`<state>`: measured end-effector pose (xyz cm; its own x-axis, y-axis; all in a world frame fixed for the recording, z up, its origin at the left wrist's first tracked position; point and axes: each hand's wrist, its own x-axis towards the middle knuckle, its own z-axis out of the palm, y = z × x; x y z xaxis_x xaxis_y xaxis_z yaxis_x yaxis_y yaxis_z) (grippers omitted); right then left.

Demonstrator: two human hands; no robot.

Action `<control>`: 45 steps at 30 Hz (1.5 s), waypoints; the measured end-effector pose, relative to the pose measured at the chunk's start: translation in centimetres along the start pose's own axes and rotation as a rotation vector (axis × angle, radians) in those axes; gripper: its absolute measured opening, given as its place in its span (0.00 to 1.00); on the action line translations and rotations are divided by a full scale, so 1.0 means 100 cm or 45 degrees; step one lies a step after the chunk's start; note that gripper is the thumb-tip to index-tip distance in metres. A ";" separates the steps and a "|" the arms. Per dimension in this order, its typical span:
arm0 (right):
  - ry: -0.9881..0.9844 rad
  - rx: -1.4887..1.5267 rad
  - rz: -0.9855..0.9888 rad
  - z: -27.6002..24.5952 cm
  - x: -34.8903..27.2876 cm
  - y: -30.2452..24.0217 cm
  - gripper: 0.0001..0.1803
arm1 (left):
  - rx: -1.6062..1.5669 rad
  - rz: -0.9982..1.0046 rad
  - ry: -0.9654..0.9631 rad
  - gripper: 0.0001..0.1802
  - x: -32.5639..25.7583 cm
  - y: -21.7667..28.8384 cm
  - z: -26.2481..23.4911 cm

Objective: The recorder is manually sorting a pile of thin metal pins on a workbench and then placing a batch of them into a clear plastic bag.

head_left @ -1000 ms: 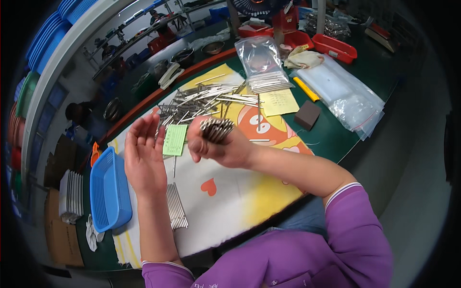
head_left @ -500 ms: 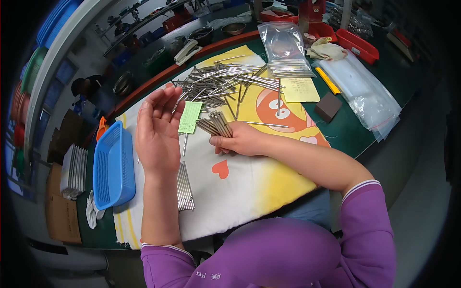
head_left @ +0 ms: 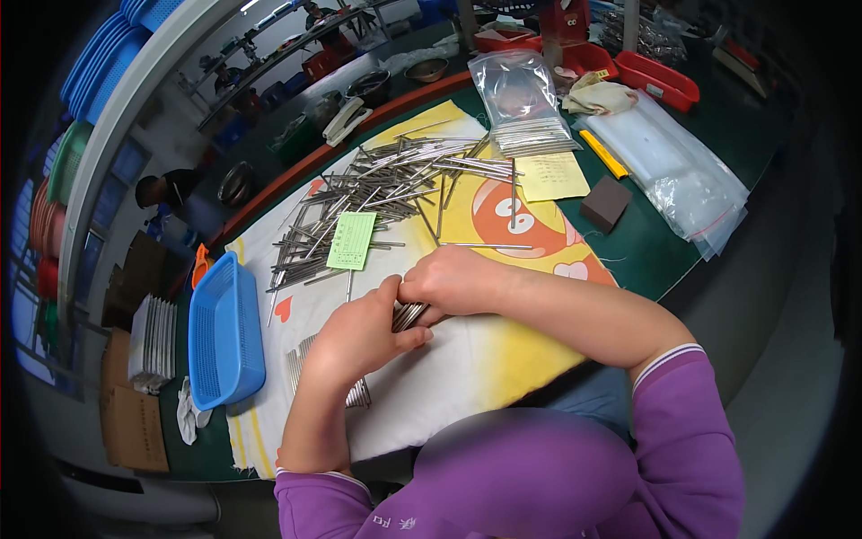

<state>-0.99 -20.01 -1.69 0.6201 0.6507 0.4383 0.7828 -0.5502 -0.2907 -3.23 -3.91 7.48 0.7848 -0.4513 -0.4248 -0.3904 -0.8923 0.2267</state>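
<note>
A green counter [head_left: 682, 242] is carrying a white and yellow cloth [head_left: 467, 359] with an orange cartoon print, and the cloth is lying under a loose pile of thin metal rods [head_left: 386, 184] spreading across its far half. A green card [head_left: 351, 241] is resting on the near edge of that pile. Both hands are meeting at the middle of the cloth: the left hand [head_left: 359, 334] and the right hand [head_left: 453, 280] are curling closed around a small bundle [head_left: 409, 314] of rods, whose ends are showing between them. A neat row of rods [head_left: 310, 368] is lying on the cloth under the left wrist. A blue basket [head_left: 223, 332] is sitting just beside the cloth's left edge, with a stack of grey sheets [head_left: 154, 337] and brown cardboard [head_left: 135, 413] further left. On the far right, a yellow note [head_left: 552, 175], a dark block [head_left: 605, 203], a yellow pen [head_left: 603, 154] and clear bags [head_left: 682, 175] are lying on bare green surface, with red trays [head_left: 660, 79] behind. The counter's near edge is curving past the right elbow, with grey floor [head_left: 781, 359] opening beyond it. Shelves and another person are showing at the far left.
</note>
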 end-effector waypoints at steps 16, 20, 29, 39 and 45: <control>-0.292 0.290 0.283 -0.028 -0.024 0.022 0.46 | 0.020 0.207 0.596 0.49 0.027 -0.038 0.090; -0.372 -0.216 0.263 -0.029 -0.046 0.008 0.44 | 0.058 0.267 0.551 0.49 0.017 -0.032 0.095; -0.382 -0.246 0.335 -0.034 -0.060 -0.011 0.46 | 0.035 0.333 0.580 0.52 -0.001 -0.023 0.110; -0.040 -0.034 0.325 -0.038 -0.003 0.025 0.08 | -0.075 0.309 0.632 0.56 0.006 -0.028 0.105; -0.224 0.083 0.562 -0.042 0.001 0.029 0.07 | -0.055 0.299 0.618 0.54 0.008 -0.027 0.104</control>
<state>1.09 -23.73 1.14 0.8889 0.4441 0.1122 0.4410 -0.7633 -0.4722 -6.56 -1.96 -2.63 0.8150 -0.5719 0.0932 -0.5699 -0.7621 0.3073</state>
